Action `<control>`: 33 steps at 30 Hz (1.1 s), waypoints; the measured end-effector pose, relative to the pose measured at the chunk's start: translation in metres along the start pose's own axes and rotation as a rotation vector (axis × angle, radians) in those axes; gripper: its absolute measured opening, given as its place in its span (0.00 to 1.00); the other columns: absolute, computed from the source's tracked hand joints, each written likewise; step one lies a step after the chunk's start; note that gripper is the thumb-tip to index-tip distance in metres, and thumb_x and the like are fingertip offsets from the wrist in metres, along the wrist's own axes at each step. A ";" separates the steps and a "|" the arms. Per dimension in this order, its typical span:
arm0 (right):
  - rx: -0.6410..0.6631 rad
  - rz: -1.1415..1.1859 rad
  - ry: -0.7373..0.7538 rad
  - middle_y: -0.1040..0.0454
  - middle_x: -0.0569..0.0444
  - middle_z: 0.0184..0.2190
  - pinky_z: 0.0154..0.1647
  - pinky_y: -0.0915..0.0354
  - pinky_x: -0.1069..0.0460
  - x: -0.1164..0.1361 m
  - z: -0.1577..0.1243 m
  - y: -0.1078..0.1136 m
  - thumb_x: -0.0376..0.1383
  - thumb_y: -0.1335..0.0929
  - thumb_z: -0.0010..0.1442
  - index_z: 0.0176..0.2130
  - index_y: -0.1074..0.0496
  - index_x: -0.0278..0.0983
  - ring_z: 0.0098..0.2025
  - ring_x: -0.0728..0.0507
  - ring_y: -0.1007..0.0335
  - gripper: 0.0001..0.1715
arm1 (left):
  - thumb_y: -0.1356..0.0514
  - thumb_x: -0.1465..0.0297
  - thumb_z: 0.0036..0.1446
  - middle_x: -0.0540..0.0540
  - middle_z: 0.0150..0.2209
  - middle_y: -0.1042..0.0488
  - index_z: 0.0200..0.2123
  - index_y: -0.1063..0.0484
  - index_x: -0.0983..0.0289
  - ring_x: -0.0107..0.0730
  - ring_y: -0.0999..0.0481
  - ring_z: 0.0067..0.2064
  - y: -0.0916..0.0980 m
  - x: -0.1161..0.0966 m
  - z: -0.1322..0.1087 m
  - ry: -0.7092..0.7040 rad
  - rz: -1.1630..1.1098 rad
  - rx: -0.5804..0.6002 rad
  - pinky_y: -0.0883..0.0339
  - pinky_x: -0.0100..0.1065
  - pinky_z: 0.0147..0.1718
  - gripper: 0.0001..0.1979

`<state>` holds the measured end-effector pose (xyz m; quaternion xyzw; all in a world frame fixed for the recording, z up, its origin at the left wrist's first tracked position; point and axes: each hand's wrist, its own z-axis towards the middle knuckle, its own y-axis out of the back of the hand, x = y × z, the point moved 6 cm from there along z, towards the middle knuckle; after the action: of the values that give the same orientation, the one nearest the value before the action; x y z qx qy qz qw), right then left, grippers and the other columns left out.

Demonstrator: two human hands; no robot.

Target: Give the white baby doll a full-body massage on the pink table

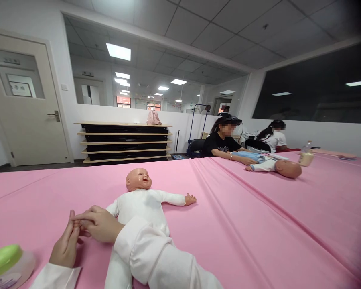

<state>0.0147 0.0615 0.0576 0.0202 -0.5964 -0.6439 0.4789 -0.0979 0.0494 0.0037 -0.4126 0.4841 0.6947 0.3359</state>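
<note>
A baby doll (141, 204) in a white bodysuit lies on its back, head away from me, on the pink-covered table. One of its arms stretches out to the right, with the plastic hand (190, 199) bare. Its other arm runs left behind my right hand (100, 224), which reaches across the doll's body. My left hand (66, 241) meets it there, and the fingers of both close together around the end of that arm. The doll's hand between them is mostly hidden. Beside my left sleeve stands a clear jar with a green lid (4, 259).
Across the pink table (228, 228), a person in black (222, 142) handles another doll (270, 165). Near that doll stands a bottle (307, 155). Another person (272, 140) sits farther back. Stacked boards (124, 138) bearing a pink backpack (154, 117) stand by the wall.
</note>
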 end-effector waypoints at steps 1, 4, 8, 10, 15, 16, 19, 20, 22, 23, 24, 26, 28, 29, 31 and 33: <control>-0.005 0.016 0.004 0.44 0.59 0.44 0.59 0.51 0.76 0.001 -0.001 0.000 0.35 0.43 0.65 0.58 0.39 0.47 0.47 0.70 0.51 0.23 | 0.62 0.48 0.53 0.49 0.34 0.27 0.62 0.60 0.50 0.30 0.29 0.25 0.000 0.003 0.001 0.000 0.001 -0.016 0.28 0.43 0.35 0.33; 0.010 0.042 0.011 0.44 0.58 0.45 0.61 0.51 0.73 0.004 -0.002 0.000 0.36 0.43 0.65 0.59 0.41 0.46 0.48 0.69 0.52 0.24 | 0.64 0.48 0.53 0.51 0.42 0.29 0.61 0.63 0.46 0.30 0.30 0.25 -0.002 0.009 0.004 -0.010 -0.012 -0.039 0.29 0.44 0.33 0.32; 0.052 0.023 -0.011 0.45 0.59 0.46 0.61 0.51 0.71 0.003 -0.001 0.000 0.33 0.45 0.65 0.59 0.41 0.46 0.48 0.68 0.52 0.25 | 0.60 0.51 0.53 0.51 0.37 0.28 0.62 0.65 0.48 0.34 0.29 0.26 -0.006 0.000 0.000 -0.088 -0.017 -0.033 0.29 0.44 0.32 0.33; 0.056 0.017 -0.018 0.44 0.59 0.46 0.61 0.51 0.70 0.001 0.001 -0.001 0.32 0.46 0.65 0.59 0.40 0.46 0.48 0.67 0.52 0.25 | 0.60 0.52 0.53 0.52 0.36 0.29 0.62 0.66 0.50 0.37 0.28 0.28 -0.008 -0.006 -0.003 -0.117 -0.048 -0.031 0.30 0.43 0.30 0.34; 0.014 0.052 0.033 0.45 0.58 0.45 0.63 0.53 0.70 -0.002 0.001 -0.003 0.35 0.44 0.65 0.58 0.40 0.48 0.49 0.68 0.52 0.23 | 0.63 0.49 0.52 0.53 0.49 0.32 0.62 0.64 0.48 0.32 0.30 0.27 -0.007 0.003 0.000 -0.032 -0.061 -0.055 0.30 0.43 0.31 0.33; 0.009 0.055 0.043 0.45 0.58 0.45 0.63 0.53 0.71 -0.002 0.001 -0.004 0.35 0.43 0.65 0.59 0.41 0.49 0.49 0.68 0.52 0.24 | 0.63 0.48 0.52 0.52 0.52 0.35 0.62 0.63 0.47 0.30 0.30 0.27 -0.007 0.005 0.001 -0.025 -0.054 -0.058 0.30 0.42 0.31 0.34; 0.020 0.045 0.030 0.46 0.58 0.46 0.64 0.53 0.71 -0.004 -0.002 -0.004 0.33 0.42 0.62 0.59 0.42 0.49 0.49 0.68 0.51 0.27 | 0.60 0.48 0.52 0.52 0.50 0.33 0.62 0.62 0.49 0.28 0.31 0.26 -0.005 0.003 0.001 -0.058 -0.031 -0.068 0.30 0.40 0.31 0.35; 0.028 0.043 0.025 0.46 0.58 0.46 0.64 0.54 0.70 -0.005 -0.002 -0.004 0.32 0.42 0.62 0.59 0.42 0.49 0.49 0.68 0.51 0.27 | 0.59 0.48 0.52 0.52 0.47 0.31 0.62 0.61 0.51 0.28 0.32 0.25 -0.005 0.000 0.000 -0.073 -0.021 -0.067 0.30 0.39 0.31 0.35; 0.033 0.057 0.022 0.47 0.59 0.47 0.64 0.54 0.70 -0.005 -0.003 -0.004 0.32 0.43 0.63 0.59 0.42 0.52 0.49 0.68 0.51 0.27 | 0.56 0.48 0.51 0.52 0.42 0.29 0.63 0.62 0.54 0.27 0.33 0.24 -0.004 -0.010 -0.005 -0.081 -0.024 -0.048 0.30 0.37 0.30 0.38; 0.034 0.072 0.023 0.46 0.60 0.47 0.64 0.53 0.70 -0.006 -0.003 -0.004 0.32 0.43 0.63 0.59 0.43 0.53 0.49 0.68 0.51 0.27 | 0.55 0.48 0.51 0.51 0.40 0.29 0.63 0.63 0.56 0.27 0.33 0.24 -0.004 -0.015 -0.008 -0.069 -0.045 -0.030 0.30 0.35 0.30 0.39; 0.032 0.090 0.024 0.46 0.61 0.46 0.63 0.53 0.71 -0.007 -0.003 -0.004 0.32 0.43 0.63 0.58 0.43 0.54 0.48 0.69 0.51 0.27 | 0.53 0.48 0.51 0.50 0.39 0.29 0.63 0.63 0.57 0.26 0.33 0.25 -0.003 -0.019 -0.010 -0.053 -0.076 -0.011 0.31 0.33 0.29 0.40; 0.025 0.129 0.018 0.46 0.61 0.46 0.58 0.51 0.74 -0.008 -0.002 -0.005 0.30 0.44 0.63 0.58 0.42 0.54 0.46 0.70 0.50 0.28 | 0.49 0.48 0.49 0.47 0.36 0.29 0.62 0.62 0.58 0.25 0.32 0.27 -0.003 -0.026 -0.014 -0.023 -0.139 0.016 0.31 0.29 0.28 0.42; 0.024 0.158 0.011 0.46 0.61 0.46 0.54 0.50 0.76 -0.009 -0.002 -0.006 0.29 0.44 0.62 0.58 0.42 0.52 0.44 0.71 0.50 0.28 | 0.48 0.48 0.49 0.47 0.37 0.30 0.62 0.62 0.58 0.25 0.31 0.30 -0.003 -0.030 -0.016 -0.023 -0.175 0.027 0.32 0.26 0.27 0.43; 0.025 0.165 0.008 0.46 0.60 0.46 0.52 0.51 0.77 -0.009 -0.002 -0.005 0.29 0.44 0.62 0.58 0.41 0.51 0.43 0.72 0.50 0.29 | 0.48 0.48 0.48 0.47 0.38 0.30 0.62 0.62 0.58 0.25 0.30 0.32 -0.003 -0.031 -0.017 -0.032 -0.187 0.031 0.32 0.26 0.27 0.43; 0.032 0.164 -0.002 0.46 0.60 0.46 0.50 0.51 0.78 -0.008 -0.002 -0.004 0.29 0.44 0.63 0.58 0.40 0.51 0.42 0.72 0.50 0.28 | 0.48 0.48 0.48 0.48 0.40 0.31 0.63 0.64 0.58 0.26 0.30 0.34 -0.006 -0.030 -0.016 -0.046 -0.203 0.047 0.32 0.25 0.27 0.44; 0.036 0.157 -0.026 0.45 0.60 0.45 0.49 0.51 0.77 -0.007 -0.002 -0.002 0.30 0.45 0.64 0.57 0.39 0.50 0.40 0.72 0.50 0.26 | 0.50 0.47 0.48 0.51 0.40 0.31 0.63 0.66 0.58 0.29 0.29 0.33 -0.008 -0.028 -0.015 -0.060 -0.185 0.059 0.32 0.29 0.28 0.45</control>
<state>0.0186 0.0641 0.0513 -0.0266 -0.6137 -0.5937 0.5198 -0.0750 0.0360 0.0225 -0.4244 0.4538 0.6582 0.4252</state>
